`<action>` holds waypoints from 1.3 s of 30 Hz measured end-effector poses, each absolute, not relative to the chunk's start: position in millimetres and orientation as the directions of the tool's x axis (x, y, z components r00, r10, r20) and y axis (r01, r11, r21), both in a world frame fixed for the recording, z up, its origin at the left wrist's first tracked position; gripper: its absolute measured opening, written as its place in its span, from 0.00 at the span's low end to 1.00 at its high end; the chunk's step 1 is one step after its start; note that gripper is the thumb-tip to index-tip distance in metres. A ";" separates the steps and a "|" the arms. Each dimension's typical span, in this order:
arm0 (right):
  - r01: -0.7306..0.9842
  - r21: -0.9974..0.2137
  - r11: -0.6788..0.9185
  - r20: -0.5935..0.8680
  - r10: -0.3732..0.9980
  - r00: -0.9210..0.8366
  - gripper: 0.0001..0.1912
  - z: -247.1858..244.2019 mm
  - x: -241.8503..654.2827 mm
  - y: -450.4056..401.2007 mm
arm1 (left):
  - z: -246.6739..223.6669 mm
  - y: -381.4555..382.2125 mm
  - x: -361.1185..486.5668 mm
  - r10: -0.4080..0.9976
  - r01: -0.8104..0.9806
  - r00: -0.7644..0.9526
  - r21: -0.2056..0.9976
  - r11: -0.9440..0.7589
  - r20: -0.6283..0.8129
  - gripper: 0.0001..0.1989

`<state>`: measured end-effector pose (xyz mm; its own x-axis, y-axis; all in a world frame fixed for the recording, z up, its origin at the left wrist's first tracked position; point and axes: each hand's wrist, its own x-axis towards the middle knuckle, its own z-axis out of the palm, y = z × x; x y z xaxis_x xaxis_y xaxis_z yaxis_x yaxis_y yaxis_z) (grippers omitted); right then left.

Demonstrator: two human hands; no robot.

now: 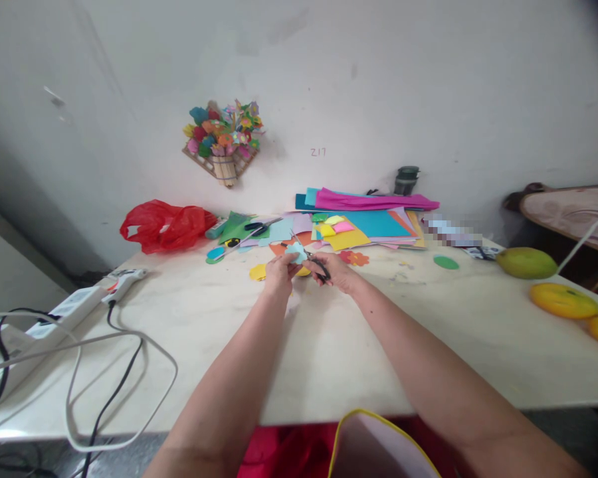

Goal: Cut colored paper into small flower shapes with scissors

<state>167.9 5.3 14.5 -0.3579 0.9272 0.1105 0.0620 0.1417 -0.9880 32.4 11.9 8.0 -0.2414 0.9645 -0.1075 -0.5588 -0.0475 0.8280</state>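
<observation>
Near the middle of the table, my left hand point(280, 271) pinches a small light blue paper piece point(295, 252) with a scalloped edge. My right hand point(335, 269) is closed around the black handles of a pair of scissors point(321, 267), whose blades point left and meet the blue piece. Yellow cut shapes point(258, 272) lie beside and partly behind my hands. Just beyond my right hand are red and orange flower shapes point(359, 259). Coloured sheets point(383, 226) are spread behind, with a second pair of scissors point(256, 228) on them to the left.
A red plastic bag point(164, 226) sits at the back left. A power strip point(74, 305) and loose cables point(149, 338) occupy the left side. Mangoes point(527, 263) line the right edge, near a green oval point(446, 262). A dark cup point(406, 180) stands by the wall.
</observation>
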 end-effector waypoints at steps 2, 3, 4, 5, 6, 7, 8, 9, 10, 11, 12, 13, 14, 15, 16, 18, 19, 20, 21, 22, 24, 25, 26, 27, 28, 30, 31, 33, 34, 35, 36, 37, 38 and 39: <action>0.061 -0.987 0.146 0.116 0.929 -0.351 0.17 14.3 166.9 5.0 | 7.3 12.7 32.9 0.962 -0.564 -0.248 0.824 -0.049 -0.112 0.08; 0.065 -0.987 0.147 0.116 0.931 -0.346 0.17 14.3 166.5 4.8 | 7.2 13.0 33.1 0.962 -0.565 -0.250 0.823 -0.050 -0.113 0.08; 0.068 -0.987 0.148 0.117 0.933 -0.341 0.17 14.4 166.1 4.6 | 7.3 13.2 33.3 0.961 -0.567 -0.252 0.822 -0.051 -0.115 0.08; 0.070 -0.986 0.148 0.116 0.935 -0.336 0.17 14.5 165.6 4.4 | 7.4 13.4 33.4 0.960 -0.567 -0.255 0.822 -0.050 -0.117 0.08; 0.071 -0.987 0.147 0.116 0.936 -0.331 0.17 14.6 165.2 4.1 | 7.5 13.5 33.5 0.959 -0.568 -0.256 0.822 -0.050 -0.119 0.08; 0.070 -0.987 0.146 0.115 0.939 -0.325 0.17 14.8 164.8 3.8 | 7.5 13.5 33.5 0.959 -0.569 -0.257 0.821 -0.050 -0.120 0.08; 0.069 -0.987 0.144 0.115 0.940 -0.320 0.16 15.0 164.4 3.6 | 7.5 13.5 33.5 0.958 -0.570 -0.258 0.820 -0.049 -0.122 0.08; 0.068 -0.987 0.143 0.115 0.942 -0.314 0.16 15.3 164.1 3.3 | 7.4 13.6 33.5 0.958 -0.571 -0.259 0.819 -0.049 -0.123 0.08; 0.069 -0.987 0.142 0.114 0.944 -0.309 0.16 15.5 163.7 3.0 | 7.2 13.7 33.5 0.957 -0.572 -0.261 0.819 -0.050 -0.124 0.08; 0.071 -0.988 0.140 0.112 0.946 -0.305 0.16 15.7 163.4 2.7 | 6.8 13.9 33.4 0.957 -0.572 -0.262 0.819 -0.052 -0.123 0.08; 0.072 -0.988 0.138 0.111 0.947 -0.301 0.16 15.9 163.1 2.5 | 6.4 14.1 33.3 0.957 -0.571 -0.262 0.820 -0.051 -0.123 0.08; 0.073 -0.988 0.137 0.109 0.948 -0.298 0.16 16.0 162.8 2.4 | 5.9 14.3 33.1 0.957 -0.569 -0.263 0.821 -0.050 -0.124 0.08; 0.074 -0.988 0.135 0.108 0.950 -0.294 0.16 16.0 162.4 2.3 | 5.4 14.6 32.8 0.957 -0.568 -0.261 0.822 -0.048 -0.124 0.08; 0.075 -0.988 0.133 0.106 0.951 -0.291 0.16 15.9 162.0 2.3 | 5.1 14.8 32.5 0.959 -0.567 -0.257 0.823 -0.047 -0.123 0.08; 0.076 -0.989 0.130 0.103 0.952 -0.287 0.16 15.5 161.5 2.6 | 4.8 15.0 32.2 0.960 -0.566 -0.252 0.823 -0.044 -0.122 0.08; 0.079 -0.989 0.126 0.101 0.957 -0.272 0.16 14.1 160.2 3.7 | 4.8 15.0 31.8 0.962 -0.568 -0.244 0.822 -0.041 -0.121 0.08; 0.079 -0.989 0.127 0.102 0.959 -0.266 0.16 12.9 159.4 4.8 | 5.0 14.9 31.8 0.963 -0.571 -0.243 0.820 -0.040 -0.121 0.08; 0.079 -0.988 0.130 0.105 0.959 -0.262 0.17 11.4 158.6 6.1 | 5.4 14.6 32.0 0.962 -0.574 -0.243 0.818 -0.039 -0.125 0.08; 0.078 -0.988 0.136 0.111 0.960 -0.259 0.17 9.6 157.7 7.7 | 5.9 14.3 32.3 0.960 -0.577 -0.248 0.816 -0.038 -0.131 0.08; 0.078 -0.987 0.142 0.118 0.959 -0.256 0.17 7.5 156.9 9.6 | 6.4 14.0 32.7 0.958 -0.580 -0.253 0.813 -0.037 -0.137 0.08; 0.080 -0.985 0.151 0.126 0.959 -0.254 0.17 3.0 155.3 13.7 | 7.3 13.3 33.6 0.954 -0.584 -0.262 0.811 -0.035 -0.147 0.07; 0.082 -0.985 0.152 0.127 0.960 -0.250 0.17 0.9 154.6 15.7 | 7.7 13.1 33.8 0.953 -0.584 -0.262 0.811 -0.034 -0.148 0.07; 0.085 -0.985 0.149 0.124 0.961 -0.245 0.17 -0.9 154.1 17.5 | 7.9 13.0 33.7 0.953 -0.583 -0.263 0.812 -0.035 -0.148 0.07; 0.087 -0.986 0.144 0.120 0.963 -0.240 0.17 -2.2 153.8 19.2 | 8.0 13.1 33.0 0.953 -0.581 -0.264 0.813 -0.036 -0.146 0.07; 0.088 -0.987 0.135 0.112 0.966 -0.235 0.17 -3.0 153.8 20.6 | 8.0 13.3 31.8 0.954 -0.577 -0.264 0.816 -0.039 -0.141 0.07; 0.087 -0.988 0.124 0.103 0.971 -0.214 0.17 -2.3 155.3 22.2 | 7.6 14.2 27.9 0.956 -0.564 -0.265 0.824 -0.050 -0.124 0.07; 0.085 -0.988 0.127 0.108 0.974 -0.198 0.17 -0.9 156.9 22.4 | 7.3 14.9 25.5 0.961 -0.554 -0.257 0.831 -0.056 -0.106 0.08; 0.076 -0.986 0.151 0.138 0.977 -0.162 0.18 3.6 162.0 21.7 | 6.4 16.1 20.3 0.970 -0.531 -0.234 0.844 -0.072 -0.065 0.08; 0.069 -0.983 0.170 0.159 0.976 -0.146 0.18 6.4 165.4 21.0 | 5.9 16.6 18.0 0.976 -0.521 -0.211 0.850 -0.073 -0.045 0.08; 0.060 -0.981 0.184 0.175 0.975 -0.139 0.18 9.2 169.3 20.1 | 5.3 16.8 16.1 0.984 -0.510 -0.177 0.858 -0.064 -0.032 0.08; 0.046 -0.980 0.195 0.187 0.972 -0.141 0.18 11.8 173.4 19.4 | 4.7 16.9 14.7 0.989 -0.498 -0.144 0.866 -0.052 -0.023 0.08; 0.026 -0.981 0.193 0.188 0.974 -0.130 0.19 14.1 177.6 18.8 | 4.0 16.7 13.7 0.995 -0.482 -0.100 0.876 -0.037 -0.014 0.08; 0.002 -0.983 0.184 0.183 0.976 -0.118 0.21 15.8 181.6 18.6 | 3.3 16.3 13.1 0.999 -0.461 -0.053 0.887 -0.018 -0.008 0.08; -0.023 -0.984 0.179 0.181 0.977 -0.112 0.22 17.1 185.3 18.7 | 2.5 15.7 12.8 1.000 -0.437 -0.006 0.899 0.003 -0.006 0.08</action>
<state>185.3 18.7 17.1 -0.1119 0.9772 0.1807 -0.0232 0.1792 -0.9835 12.8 15.7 2.5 -0.0061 1.0000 -0.0060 -0.4375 0.0028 0.8992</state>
